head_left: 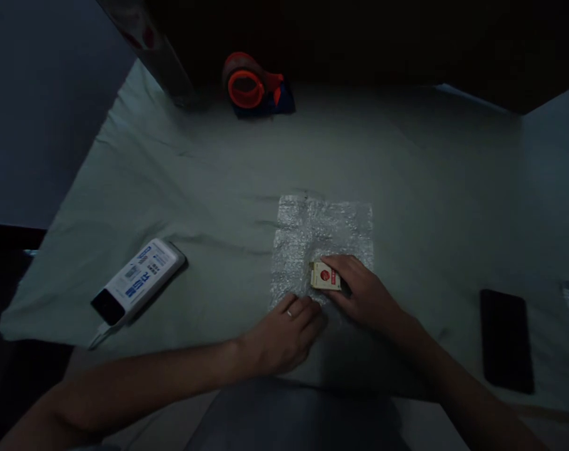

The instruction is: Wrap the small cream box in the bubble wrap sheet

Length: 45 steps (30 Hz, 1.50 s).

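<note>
A sheet of clear bubble wrap [291,241] lies flat on the cloth in front of me. Over its lower right part my right hand [362,288] grips a small pale box [323,276] with a red round mark, thumb on the near side and fingers on the far side. My left hand [287,332], with a ring on one finger, is closed with its fingers curled at the wrap's near edge. The fingertips are partly hidden there, and the wrap's near corner is covered by that hand.
An orange and blue tape dispenser [259,88] stands at the back of the pale green cloth [209,181]. To the left lies a white power bank [141,282] with a cable [99,335]. A black phone [506,340] rests at the right. A dark panel borders the far side.
</note>
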Tool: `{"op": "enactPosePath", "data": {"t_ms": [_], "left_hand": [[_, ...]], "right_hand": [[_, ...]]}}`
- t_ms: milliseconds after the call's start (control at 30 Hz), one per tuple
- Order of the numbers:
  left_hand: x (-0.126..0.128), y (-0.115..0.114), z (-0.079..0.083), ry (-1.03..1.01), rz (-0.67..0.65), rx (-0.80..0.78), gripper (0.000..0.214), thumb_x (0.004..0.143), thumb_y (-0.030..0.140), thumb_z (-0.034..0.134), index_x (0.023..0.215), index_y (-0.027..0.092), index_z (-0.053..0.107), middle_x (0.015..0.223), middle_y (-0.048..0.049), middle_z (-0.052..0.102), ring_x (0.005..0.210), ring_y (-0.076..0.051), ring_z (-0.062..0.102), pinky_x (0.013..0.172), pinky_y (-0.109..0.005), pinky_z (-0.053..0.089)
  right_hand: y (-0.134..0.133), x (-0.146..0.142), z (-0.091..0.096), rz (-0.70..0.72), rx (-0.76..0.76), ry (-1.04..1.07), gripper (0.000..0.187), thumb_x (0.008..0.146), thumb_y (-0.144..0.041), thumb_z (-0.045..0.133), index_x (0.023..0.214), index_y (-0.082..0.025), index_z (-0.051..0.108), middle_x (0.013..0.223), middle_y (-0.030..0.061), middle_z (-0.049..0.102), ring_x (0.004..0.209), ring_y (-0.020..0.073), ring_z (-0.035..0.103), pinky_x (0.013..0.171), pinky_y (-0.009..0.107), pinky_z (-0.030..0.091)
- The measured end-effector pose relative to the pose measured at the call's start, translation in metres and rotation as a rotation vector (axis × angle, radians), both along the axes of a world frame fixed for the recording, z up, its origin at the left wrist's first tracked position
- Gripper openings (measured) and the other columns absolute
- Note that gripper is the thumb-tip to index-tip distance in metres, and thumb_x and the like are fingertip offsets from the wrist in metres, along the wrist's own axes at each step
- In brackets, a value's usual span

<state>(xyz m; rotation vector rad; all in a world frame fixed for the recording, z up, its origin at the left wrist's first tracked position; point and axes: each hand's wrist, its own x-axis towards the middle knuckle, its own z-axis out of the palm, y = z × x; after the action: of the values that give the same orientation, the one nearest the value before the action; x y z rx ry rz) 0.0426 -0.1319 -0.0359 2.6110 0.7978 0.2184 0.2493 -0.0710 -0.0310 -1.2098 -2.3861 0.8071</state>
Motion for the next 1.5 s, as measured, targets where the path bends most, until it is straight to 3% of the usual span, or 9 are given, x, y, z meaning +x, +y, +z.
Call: {"op": "enactPosePath", "data": {"t_ms": [133,400,533,633,867,1033,1200,1367,1500], "left_hand": [[-0.008,0.002,0.002,0.049,0.007,-0.057,0.048,0.083,0.027,0.054,0.126,0.010,0.047,0.125,-0.0142,0.054,0.114,-0.029,0.047,0.101,-0.047,0.034],[-0.002,0.003,-0.003,-0.011,0.041,0.062,0.025,0.089,0.014,0.047,0.112,0.009,0.054,0.114,-0.0151,0.060,0.106,-0.024,0.054,0.094,-0.043,0.043],[-0.007,0.008,0.003,-0.191,0.094,-0.049,0.023,0.088,0.018,0.047,0.107,0.008,0.056,0.101,-0.0136,0.062,0.098,-0.022,0.056,0.087,-0.036,0.049],[-0.009,0.015,0.011,-0.241,0.148,-0.062,0.021,0.087,0.017,0.045,0.102,0.009,0.058,0.093,-0.0119,0.063,0.089,-0.020,0.057,0.078,-0.033,0.052],[-0.004,0.046,0.033,-0.266,0.301,-0.002,0.015,0.089,0.016,0.045,0.093,0.012,0.059,0.081,-0.0069,0.064,0.075,-0.017,0.058,0.068,-0.029,0.050],[-0.004,0.064,0.030,-0.253,0.340,-0.181,0.022,0.086,0.033,0.058,0.097,0.014,0.058,0.086,-0.0072,0.063,0.080,-0.018,0.059,0.071,-0.032,0.051],[-0.006,0.070,0.027,-0.422,0.334,-0.405,0.006,0.087,0.020,0.054,0.089,0.016,0.058,0.109,-0.0094,0.059,0.103,-0.017,0.056,0.088,-0.031,0.048],[-0.004,0.074,0.023,-0.480,0.439,-0.504,0.004,0.085,0.016,0.054,0.083,0.015,0.058,0.108,-0.0084,0.060,0.102,-0.015,0.058,0.088,-0.028,0.047],[0.000,0.078,0.017,-0.510,0.488,-0.630,0.004,0.084,0.016,0.055,0.080,0.015,0.057,0.107,-0.0076,0.064,0.099,-0.014,0.061,0.088,-0.027,0.046]], "right_hand": [[0.001,0.002,0.001,-0.006,-0.007,-0.007,0.047,0.082,-0.021,0.057,0.128,-0.021,0.044,0.114,0.0109,0.061,0.106,0.0246,0.057,0.090,0.045,0.049],[-0.005,0.007,0.002,-0.078,0.133,-0.047,0.056,0.082,-0.034,0.059,0.130,-0.014,0.039,0.121,0.0177,0.055,0.114,0.0292,0.052,0.091,0.047,0.048],[-0.028,0.016,0.021,-0.091,0.267,0.010,0.020,0.083,-0.029,0.054,0.099,-0.016,0.056,0.092,0.0113,0.061,0.088,0.0239,0.059,0.073,0.038,0.054],[-0.041,0.020,0.033,0.060,0.223,-0.117,0.027,0.084,-0.035,0.053,0.099,-0.013,0.060,0.099,0.0151,0.063,0.091,0.0264,0.060,0.075,0.040,0.053],[-0.016,0.033,0.031,0.036,0.046,-0.043,0.012,0.090,-0.022,0.048,0.088,-0.020,0.060,0.101,0.0074,0.066,0.098,0.0202,0.060,0.084,0.037,0.051],[0.003,0.037,0.025,0.076,-0.057,0.014,0.013,0.091,-0.023,0.046,0.087,-0.021,0.059,0.078,0.0019,0.066,0.073,0.0159,0.063,0.065,0.030,0.051],[0.008,0.041,0.023,0.207,-0.023,0.046,0.009,0.087,-0.022,0.050,0.082,-0.021,0.057,0.094,0.0036,0.069,0.108,0.0217,0.059,0.094,0.041,0.044],[0.009,0.041,0.015,0.022,-0.197,-0.019,0.017,0.090,-0.024,0.046,0.080,-0.020,0.059,0.067,-0.0013,0.065,0.062,0.0127,0.061,0.063,0.027,0.048],[0.014,0.037,0.009,-0.160,-0.350,0.011,0.016,0.088,-0.028,0.050,0.080,-0.019,0.061,0.061,-0.0036,0.062,0.050,0.0092,0.054,0.051,0.022,0.040]]}}
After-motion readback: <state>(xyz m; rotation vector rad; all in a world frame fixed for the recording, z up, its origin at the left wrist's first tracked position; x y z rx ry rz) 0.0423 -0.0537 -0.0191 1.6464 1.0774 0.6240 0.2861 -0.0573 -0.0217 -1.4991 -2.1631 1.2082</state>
